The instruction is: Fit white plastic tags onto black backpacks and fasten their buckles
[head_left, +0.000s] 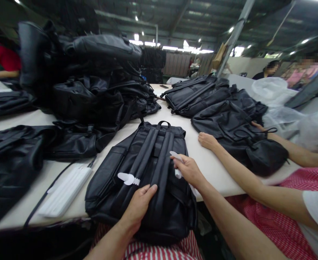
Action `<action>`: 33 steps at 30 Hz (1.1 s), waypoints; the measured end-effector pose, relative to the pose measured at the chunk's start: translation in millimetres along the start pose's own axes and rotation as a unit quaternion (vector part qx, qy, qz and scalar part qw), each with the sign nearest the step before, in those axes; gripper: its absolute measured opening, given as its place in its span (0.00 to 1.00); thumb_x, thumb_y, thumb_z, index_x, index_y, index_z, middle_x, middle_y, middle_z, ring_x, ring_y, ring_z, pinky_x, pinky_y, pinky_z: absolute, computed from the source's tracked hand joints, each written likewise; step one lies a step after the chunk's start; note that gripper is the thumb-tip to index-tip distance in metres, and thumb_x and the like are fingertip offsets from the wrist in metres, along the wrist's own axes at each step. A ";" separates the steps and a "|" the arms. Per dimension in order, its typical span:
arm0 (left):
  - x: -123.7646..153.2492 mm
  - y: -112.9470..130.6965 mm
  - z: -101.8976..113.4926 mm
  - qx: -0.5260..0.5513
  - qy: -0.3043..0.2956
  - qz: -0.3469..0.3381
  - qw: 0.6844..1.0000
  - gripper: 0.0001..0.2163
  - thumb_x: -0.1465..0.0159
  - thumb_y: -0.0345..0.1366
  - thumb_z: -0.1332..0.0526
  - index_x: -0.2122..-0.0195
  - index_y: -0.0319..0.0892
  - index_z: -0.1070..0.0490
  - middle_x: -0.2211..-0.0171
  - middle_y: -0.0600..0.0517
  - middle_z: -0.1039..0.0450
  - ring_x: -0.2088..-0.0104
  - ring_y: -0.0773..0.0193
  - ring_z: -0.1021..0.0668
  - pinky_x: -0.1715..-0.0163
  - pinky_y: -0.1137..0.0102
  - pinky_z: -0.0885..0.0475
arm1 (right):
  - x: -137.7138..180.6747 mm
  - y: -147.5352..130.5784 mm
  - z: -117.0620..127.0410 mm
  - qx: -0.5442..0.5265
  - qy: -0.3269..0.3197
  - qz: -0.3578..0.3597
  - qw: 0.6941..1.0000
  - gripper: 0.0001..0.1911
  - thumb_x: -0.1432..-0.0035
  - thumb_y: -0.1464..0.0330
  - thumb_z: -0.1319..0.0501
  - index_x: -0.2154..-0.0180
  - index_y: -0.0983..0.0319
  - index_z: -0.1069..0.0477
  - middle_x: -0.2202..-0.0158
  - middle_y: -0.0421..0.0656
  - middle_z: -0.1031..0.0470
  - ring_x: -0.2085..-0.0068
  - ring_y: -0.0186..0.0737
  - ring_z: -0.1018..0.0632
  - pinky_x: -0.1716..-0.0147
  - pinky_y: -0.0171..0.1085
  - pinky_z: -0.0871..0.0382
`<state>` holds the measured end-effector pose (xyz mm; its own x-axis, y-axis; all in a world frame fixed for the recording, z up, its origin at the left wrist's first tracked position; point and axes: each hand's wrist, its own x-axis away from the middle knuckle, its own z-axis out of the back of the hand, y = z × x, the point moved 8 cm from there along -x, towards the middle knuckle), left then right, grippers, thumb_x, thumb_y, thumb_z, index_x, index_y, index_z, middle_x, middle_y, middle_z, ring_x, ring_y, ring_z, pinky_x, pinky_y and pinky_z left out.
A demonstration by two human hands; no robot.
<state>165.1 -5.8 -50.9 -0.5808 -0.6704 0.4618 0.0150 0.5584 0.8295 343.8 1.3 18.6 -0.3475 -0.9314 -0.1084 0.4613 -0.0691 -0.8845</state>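
Observation:
A black backpack lies back side up in front of me, its two padded shoulder straps facing upward. My left hand is closed at the lower part of the right-hand shoulder strap, thumb on top; its other fingers are mostly hidden. A white strip with a rounded end and a notched end sits around the other strap. My right hand pinches a second white strip beside the right-hand strap; part of that strip hangs below the fingers.
A tall pile of black backpacks rises at the left. A white stack of strips lies on the pale table. At the right, a co-worker's hands are at another black bag, near clear plastic bags.

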 end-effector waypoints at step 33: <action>-6.0 -14.8 2.6 0.084 -0.003 0.050 0.995 0.15 0.43 0.45 0.39 0.69 0.34 0.29 0.77 0.50 0.27 0.80 0.70 0.26 0.81 0.77 0.31 | 36.1 -12.8 47.0 0.154 -0.055 0.061 0.985 0.12 0.49 0.64 0.41 0.61 0.60 0.28 0.75 0.39 0.28 0.72 0.35 0.27 0.71 0.32 0.35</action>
<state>166.3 -8.8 -66.8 -0.5874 -0.6054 0.5370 -0.0641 0.6963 0.7149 363.8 -48.2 47.4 -0.1918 -0.9712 -0.1415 0.7264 -0.0436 -0.6858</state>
